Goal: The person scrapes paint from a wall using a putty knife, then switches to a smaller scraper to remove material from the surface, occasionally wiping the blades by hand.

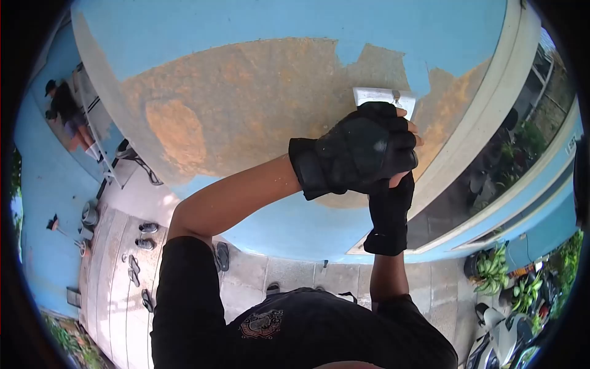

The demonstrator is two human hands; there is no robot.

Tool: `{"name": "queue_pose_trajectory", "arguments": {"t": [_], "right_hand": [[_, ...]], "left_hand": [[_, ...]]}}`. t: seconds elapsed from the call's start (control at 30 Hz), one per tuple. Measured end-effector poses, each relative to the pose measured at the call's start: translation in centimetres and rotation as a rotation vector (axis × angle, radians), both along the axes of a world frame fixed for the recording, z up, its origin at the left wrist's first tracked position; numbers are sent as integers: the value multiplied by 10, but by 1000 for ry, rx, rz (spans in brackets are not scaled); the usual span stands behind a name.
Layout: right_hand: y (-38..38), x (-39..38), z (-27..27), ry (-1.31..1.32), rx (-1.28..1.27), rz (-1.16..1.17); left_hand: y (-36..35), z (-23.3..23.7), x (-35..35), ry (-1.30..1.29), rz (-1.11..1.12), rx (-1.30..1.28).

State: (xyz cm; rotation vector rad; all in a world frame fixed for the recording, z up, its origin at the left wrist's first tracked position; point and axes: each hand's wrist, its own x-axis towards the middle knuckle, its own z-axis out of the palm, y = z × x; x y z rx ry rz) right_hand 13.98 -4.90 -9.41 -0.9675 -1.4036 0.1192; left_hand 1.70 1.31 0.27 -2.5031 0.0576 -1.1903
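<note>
A wide-bladed scraper lies with its pale metal blade against the wall, at the edge of a bare brown patch in the blue paint. My left hand, in a black fingerless glove, is closed around the scraper just below the blade. Directly beneath it, my right hand, gloved the same way, is closed on the lower part of the tool. The left hand covers most of the right hand's fingers and the handle. Jagged paint edges border the bare patch above the blade.
To the right is a pale-framed window. At far left another person stands by a ladder at a wall. Sandals and shoes lie on the paving. Potted plants and a motorbike stand lower right.
</note>
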Motion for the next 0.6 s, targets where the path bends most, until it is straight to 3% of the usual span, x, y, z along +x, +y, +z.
{"name": "queue_pose_trajectory", "arguments": {"t": [0.07,0.13,0.17,0.23,0.33,0.47,0.53,0.6], "right_hand": [[6,-12,1,185,-165,153],[0,-22,15,692,-297,676],[2,-19,13,689,-299,686],[9,-9,4,798,-335,1033],[19,-4,-4,880,-331,1108],[15,-7,11,816,-356,1135],[14,-9,19,1163,-426,1495],[18,-4,18,1137,-457,1626]], "left_hand": [[10,2,-6,13,13,5],[18,0,-5,-24,-47,-8],[15,4,-7,-25,-36,-5],[2,23,-12,154,82,9],[-5,41,-5,178,72,126],[22,55,11,324,-68,33],[34,48,19,295,-114,-133],[36,48,20,261,-151,-129]]}}
